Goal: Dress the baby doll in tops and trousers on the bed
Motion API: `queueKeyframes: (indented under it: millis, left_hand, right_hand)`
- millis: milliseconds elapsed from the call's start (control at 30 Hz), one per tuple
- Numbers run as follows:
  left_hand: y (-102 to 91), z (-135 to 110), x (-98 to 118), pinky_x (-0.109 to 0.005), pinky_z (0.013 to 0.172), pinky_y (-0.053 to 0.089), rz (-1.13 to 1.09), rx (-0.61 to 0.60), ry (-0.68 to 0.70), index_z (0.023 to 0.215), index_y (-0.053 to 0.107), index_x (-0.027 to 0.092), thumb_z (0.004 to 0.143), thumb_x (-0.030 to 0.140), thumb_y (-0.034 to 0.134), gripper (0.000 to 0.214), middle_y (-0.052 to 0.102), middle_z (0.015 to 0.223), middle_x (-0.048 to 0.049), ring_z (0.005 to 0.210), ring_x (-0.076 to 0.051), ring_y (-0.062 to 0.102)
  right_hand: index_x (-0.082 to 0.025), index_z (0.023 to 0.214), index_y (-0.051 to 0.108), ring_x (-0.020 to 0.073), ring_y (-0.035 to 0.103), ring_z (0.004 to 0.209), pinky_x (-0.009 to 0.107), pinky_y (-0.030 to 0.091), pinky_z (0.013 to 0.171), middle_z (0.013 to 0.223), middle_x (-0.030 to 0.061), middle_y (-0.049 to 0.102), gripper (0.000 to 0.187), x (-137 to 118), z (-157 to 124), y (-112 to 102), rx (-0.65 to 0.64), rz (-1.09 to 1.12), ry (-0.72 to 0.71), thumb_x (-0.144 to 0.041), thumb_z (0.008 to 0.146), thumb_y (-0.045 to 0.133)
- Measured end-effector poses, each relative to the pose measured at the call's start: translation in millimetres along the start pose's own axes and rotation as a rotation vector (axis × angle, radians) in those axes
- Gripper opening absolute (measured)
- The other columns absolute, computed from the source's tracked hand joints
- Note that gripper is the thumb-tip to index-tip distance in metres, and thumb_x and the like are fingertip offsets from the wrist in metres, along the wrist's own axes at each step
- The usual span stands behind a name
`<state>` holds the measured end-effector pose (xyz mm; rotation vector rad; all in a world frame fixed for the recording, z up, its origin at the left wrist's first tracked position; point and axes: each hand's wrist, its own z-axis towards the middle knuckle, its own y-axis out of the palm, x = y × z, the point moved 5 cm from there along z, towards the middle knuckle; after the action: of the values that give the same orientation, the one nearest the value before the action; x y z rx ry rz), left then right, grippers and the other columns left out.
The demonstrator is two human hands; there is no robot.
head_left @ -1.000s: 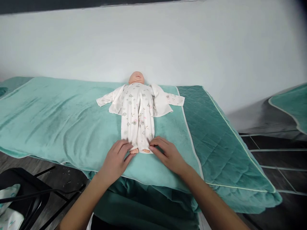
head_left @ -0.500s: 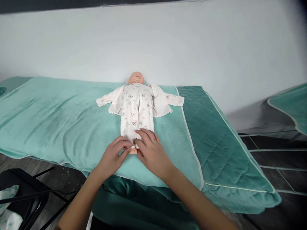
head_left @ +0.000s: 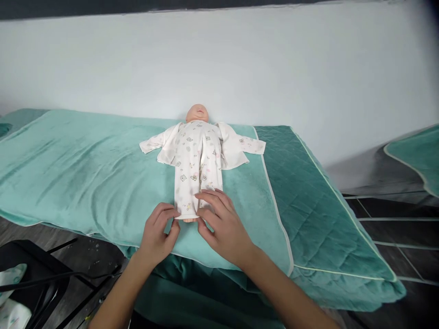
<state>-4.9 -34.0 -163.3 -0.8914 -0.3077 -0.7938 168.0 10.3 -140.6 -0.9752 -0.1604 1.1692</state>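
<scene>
A baby doll [head_left: 197, 112] lies on its back on a light teal blanket [head_left: 85, 169], dressed in a white patterned sleepsuit [head_left: 195, 169] whose sleeves lie spread to both sides. My left hand [head_left: 157, 235] pinches the hem of the left trouser leg, next to a bare doll foot [head_left: 188, 220]. My right hand [head_left: 222, 226] rests on the other trouser leg near its hem, with the fingers curved and the thumb at the cuff edge.
A darker quilted teal cover [head_left: 308, 196] lies to the right on the bed, which stands against a white wall. A black chair [head_left: 37, 274] holding patterned cloth stands at the lower left. Dark tiled floor and another teal pad [head_left: 418, 155] are at the right.
My right hand came in from the right onto the doll's leg. My left hand shifted left and now pinches the trouser hem. The camera tilted slightly.
</scene>
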Motion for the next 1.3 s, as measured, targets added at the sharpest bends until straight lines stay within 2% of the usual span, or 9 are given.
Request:
queueKeyframes:
  millis: [133,267,367,467,533,767,900,1133,1300]
  left_hand:
    - [3.9,-4.1,-20.5,-0.029,0.076,0.053,-0.098,-0.084,-0.134,0.097,0.06,0.021,0.096,0.013,0.05,0.012,0.064,0.091,-0.0027,0.085,-0.015,0.063]
    - [7.6,14.2,-66.4,-0.035,0.084,0.056,-0.005,-0.012,-0.296,0.1,0.063,0.022,0.098,0.021,0.048,0.015,0.068,0.095,-0.0041,0.091,-0.018,0.065]
    - [20.4,50.4,-91.3,-0.048,0.105,0.051,0.213,-0.056,-0.183,0.115,0.066,0.018,0.093,0.014,0.047,0.029,0.069,0.118,-0.0115,0.117,-0.027,0.061]
    - [41.2,89.1,-111.3,-0.052,0.119,0.041,0.316,-0.193,-0.103,0.126,0.066,0.016,0.093,0.016,0.049,0.036,0.063,0.136,-0.0151,0.141,-0.031,0.048]
    - [54.4,109.3,-119.2,-0.05,0.124,0.037,0.32,-0.299,-0.043,0.127,0.067,0.015,0.094,0.018,0.05,0.037,0.063,0.138,-0.0155,0.146,-0.031,0.044]
    - [67.6,139.1,-133.1,-0.044,0.109,0.051,0.203,-0.436,-0.117,0.129,0.066,0.016,0.096,0.029,0.053,0.038,0.064,0.139,-0.0128,0.129,-0.031,0.059]
    - [67.7,145.2,-138.7,-0.045,0.106,0.051,0.186,-0.43,-0.154,0.121,0.07,0.017,0.095,0.035,0.055,0.035,0.069,0.131,-0.0125,0.122,-0.032,0.063]
    - [66.5,149.3,-146.2,-0.047,0.106,0.049,0.222,-0.354,-0.18,0.115,0.071,0.017,0.093,0.03,0.055,0.029,0.071,0.123,-0.0132,0.118,-0.032,0.064]
    - [56.2,135.0,-136.4,-0.045,0.095,0.05,0.329,-0.328,-0.076,0.086,0.071,0.018,0.094,0.028,0.052,0.023,0.071,0.1,-0.0134,0.104,-0.031,0.063]
  right_hand:
    - [-0.021,0.101,0.056,0.0262,0.051,0.133,0.055,0.039,0.117,0.133,0.0098,0.061,0.006,7.9,-5.2,-1.6,-0.039,0.02,-0.011,-0.015,0.097,0.057]
    - [-0.023,0.117,0.055,0.025,0.056,0.126,0.049,0.049,0.107,0.131,0.0117,0.062,0.018,60.7,-2.9,-8.1,0.107,0.07,0.142,-0.019,0.1,0.053]
    - [-0.019,0.125,0.057,0.0281,0.054,0.126,0.051,0.048,0.108,0.13,0.0144,0.061,0.03,119.0,6.1,0.3,0.136,-0.06,0.285,-0.015,0.097,0.046]
    - [-0.013,0.12,0.063,0.0312,0.053,0.12,0.05,0.049,0.105,0.127,0.0176,0.061,0.032,162.9,18.3,19.4,-0.009,-0.207,0.325,-0.011,0.092,0.047]
    - [-0.012,0.117,0.066,0.0304,0.053,0.117,0.048,0.049,0.106,0.124,0.0169,0.062,0.029,175.1,25.9,29.7,-0.106,-0.262,0.264,-0.014,0.094,0.049]
    - [-0.012,0.114,0.07,0.0298,0.056,0.111,0.044,0.049,0.099,0.118,0.0172,0.063,0.027,183.3,47.1,42.7,-0.233,-0.362,0.248,-0.018,0.096,0.051]
    - [-0.012,0.121,0.067,0.0296,0.057,0.113,0.042,0.048,0.099,0.118,0.0172,0.065,0.032,183.3,55.6,45.2,-0.191,-0.368,0.246,-0.017,0.094,0.051]
    - [-0.015,0.1,0.069,0.0272,0.062,0.099,0.036,0.052,0.087,0.103,0.0137,0.068,0.02,170.2,48.1,35.5,-0.182,-0.201,0.161,-0.02,0.087,0.056]
    - [-0.016,0.097,0.07,0.027,0.063,0.099,0.038,0.052,0.088,0.101,0.0122,0.068,0.021,172.9,45.9,33.0,-0.181,-0.17,0.188,-0.016,0.085,0.053]
